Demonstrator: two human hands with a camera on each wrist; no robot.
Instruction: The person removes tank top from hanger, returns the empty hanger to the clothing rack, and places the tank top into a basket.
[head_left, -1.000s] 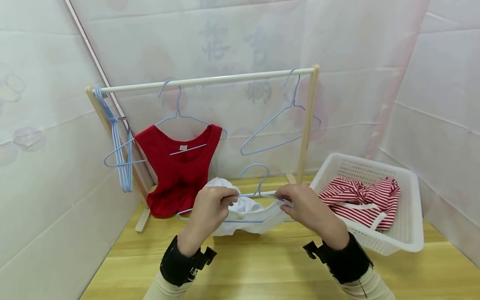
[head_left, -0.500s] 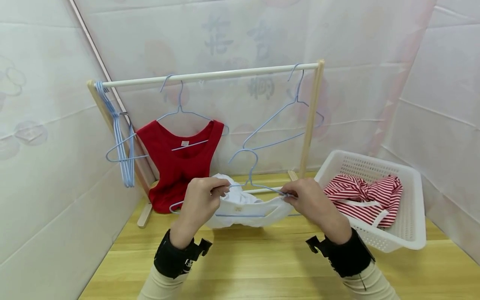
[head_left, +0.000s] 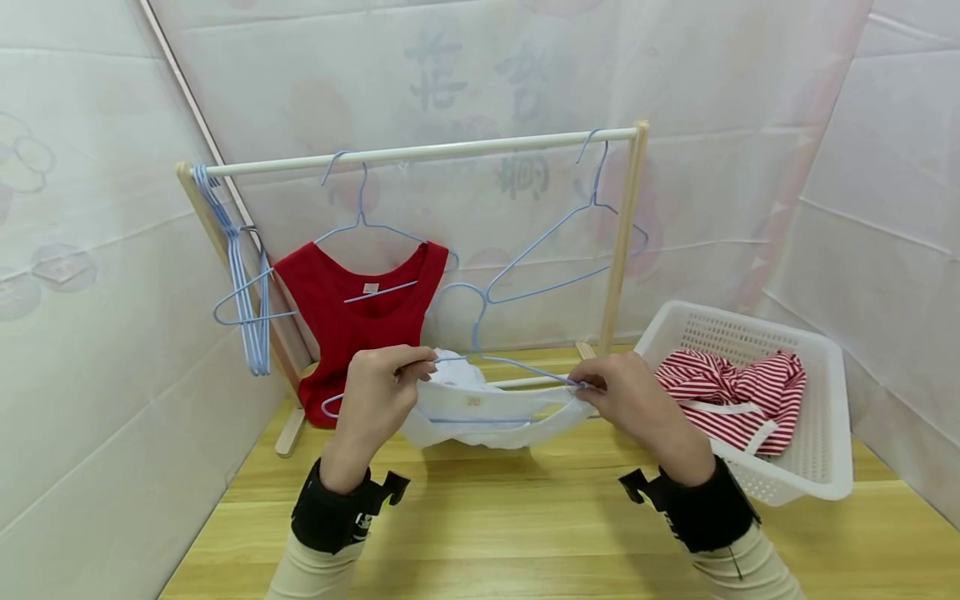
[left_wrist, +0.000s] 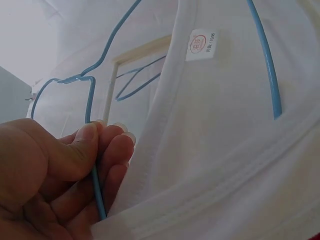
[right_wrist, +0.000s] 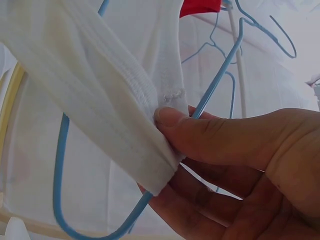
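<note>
A white tank top (head_left: 453, 435) hangs from a blue wire hanger (head_left: 517, 364) in front of the rack, its neckline facing me. My left hand (head_left: 377, 396) pinches the hanger's left shoulder wire between thumb and fingers, close to the hook. In the left wrist view, the white fabric lies beside those fingers, and a size label (left_wrist: 202, 45) shows at the neck. My right hand (head_left: 637, 400) pinches a shoulder strap (right_wrist: 145, 120) of the tank top where it lies over the hanger's right arm. The hanger's rounded end (right_wrist: 92, 235) sticks out past the strap.
A rack with a white bar (head_left: 465, 150) stands behind, bearing a red tank top (head_left: 367, 312) on a hanger, a bare hanger (head_left: 547, 236) and a bunch of blue hangers (head_left: 251, 321). At right, a white basket (head_left: 838, 400) holds a red-and-white striped garment (head_left: 686, 377).
My left hand has moved left and slightly up, drawing the hanger left through the tank top. The hook has shifted left and up. My right hand has moved slightly right with the strap.
</note>
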